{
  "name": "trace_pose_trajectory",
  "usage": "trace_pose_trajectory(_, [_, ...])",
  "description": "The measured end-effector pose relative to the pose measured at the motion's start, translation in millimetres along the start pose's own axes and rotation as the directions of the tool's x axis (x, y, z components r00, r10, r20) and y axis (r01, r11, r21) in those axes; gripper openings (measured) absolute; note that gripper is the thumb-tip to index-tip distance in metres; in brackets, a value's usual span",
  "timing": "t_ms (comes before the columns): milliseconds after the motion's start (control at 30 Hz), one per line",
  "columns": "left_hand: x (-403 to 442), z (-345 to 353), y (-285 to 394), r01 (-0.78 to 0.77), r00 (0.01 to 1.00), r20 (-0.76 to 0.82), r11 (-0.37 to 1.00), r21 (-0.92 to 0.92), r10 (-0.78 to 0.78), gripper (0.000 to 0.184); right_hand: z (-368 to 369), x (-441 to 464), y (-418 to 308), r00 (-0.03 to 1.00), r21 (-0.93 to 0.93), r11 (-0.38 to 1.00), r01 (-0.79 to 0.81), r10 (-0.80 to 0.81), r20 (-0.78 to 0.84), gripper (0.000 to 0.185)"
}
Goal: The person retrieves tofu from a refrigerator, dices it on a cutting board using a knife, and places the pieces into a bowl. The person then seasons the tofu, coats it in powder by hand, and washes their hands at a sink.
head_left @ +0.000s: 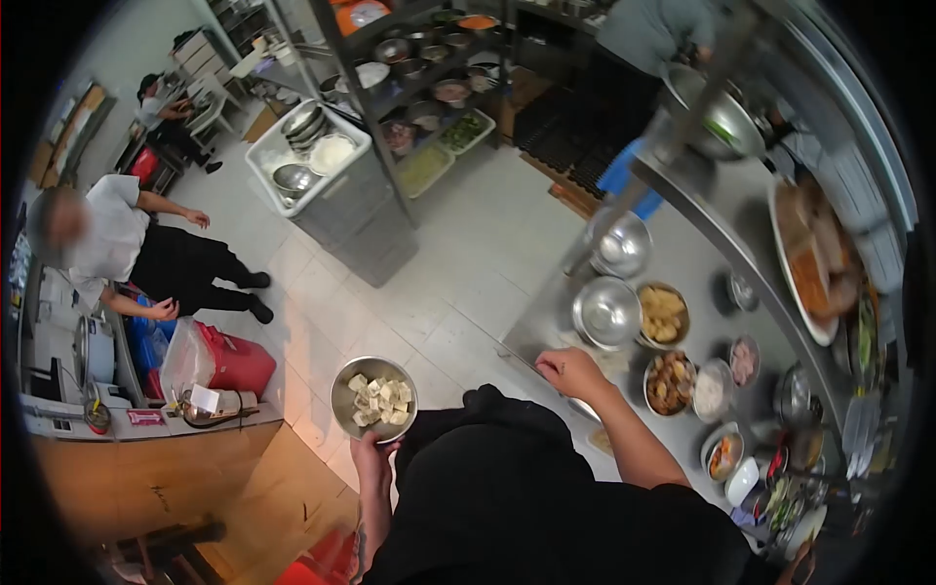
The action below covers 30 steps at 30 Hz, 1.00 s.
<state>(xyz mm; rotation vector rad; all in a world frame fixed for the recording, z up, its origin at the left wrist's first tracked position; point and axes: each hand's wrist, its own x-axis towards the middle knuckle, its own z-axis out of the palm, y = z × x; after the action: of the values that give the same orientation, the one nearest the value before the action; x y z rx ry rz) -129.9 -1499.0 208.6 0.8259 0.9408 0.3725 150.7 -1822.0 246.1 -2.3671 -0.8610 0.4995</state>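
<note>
My left hand (373, 458) grips the rim and underside of a round steel bowl (340, 421), held over the floor in front of my left side. Pale tofu-like cubes (381, 398) fill part of it. My right hand (567, 370) is at the left edge of the steel counter (546, 327), its fingers curled in; whether anything is between them is too small to tell. Near it on the counter are an empty steel bowl (606, 312), a bowl of yellow chunks (663, 314) and a bowl of brown pieces (670, 382).
A person in a white top (117, 229) stands at the left; another sits farther back (161, 115). A third, in grey (651, 37), works at the top right. A grey bin (366, 229) holds a white tub of bowls (310, 156). A red container (239, 359) stands left.
</note>
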Motion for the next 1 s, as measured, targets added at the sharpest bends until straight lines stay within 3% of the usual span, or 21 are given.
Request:
trace_pose_trajectory(67, [25,1,24,-0.03,0.993,-0.117,0.999,-0.026,0.027,0.057,-12,56,-16,0.997,0.004,0.999,0.049,-0.049,0.065,0.019])
trace_pose_trajectory(167, [80,-3,53,-0.025,0.986,-0.166,0.999,-0.024,0.021,0.057,-34,135,-20,0.972,0.0,0.999,-0.045,0.044,0.229,0.026])
trace_pose_trajectory(300, [184,10,105,-0.011,0.996,-0.093,0.998,0.057,0.016,0.056,-38,207,26,0.99,-0.182,0.974,-0.132,0.137,0.015,0.028])
trace_pose_trajectory(367, [222,50,147,-0.052,0.998,0.033,0.987,0.154,0.048,0.053,-55,231,22,0.947,-0.393,0.862,-0.319,0.303,-0.104,0.028])
trace_pose_trajectory(400, [247,63,167,-0.044,0.995,0.099,0.977,0.206,0.024,0.05,-54,245,20,0.943,-0.381,0.863,-0.332,0.312,-0.114,0.028])
trace_pose_trajectory(467, [298,90,198,-0.073,0.975,0.221,0.974,0.216,0.024,0.048,-45,264,11,0.923,-0.075,0.923,-0.377,0.368,-0.114,0.027])
trace_pose_trajectory(600, [372,183,262,0.014,0.914,0.37,0.926,0.376,-0.164,0.048,-15,321,4,0.933,0.015,0.935,-0.354,0.354,-0.061,0.024])
trace_pose_trajectory(733, [423,280,280,0.021,0.856,0.472,0.926,0.378,-0.212,0.048,-43,406,4,0.951,0.168,0.939,-0.3,0.308,-0.021,0.024])
trace_pose_trajectory(867, [473,358,267,0.062,0.838,0.493,0.938,0.341,-0.234,0.048,-121,525,31,0.967,0.024,0.968,-0.252,0.252,-0.028,0.024])
trace_pose_trajectory(1000, [501,423,248,0.1,0.905,0.378,0.959,0.264,-0.198,0.049,-216,645,55,0.998,-0.207,0.977,-0.057,0.064,0.028,0.023])
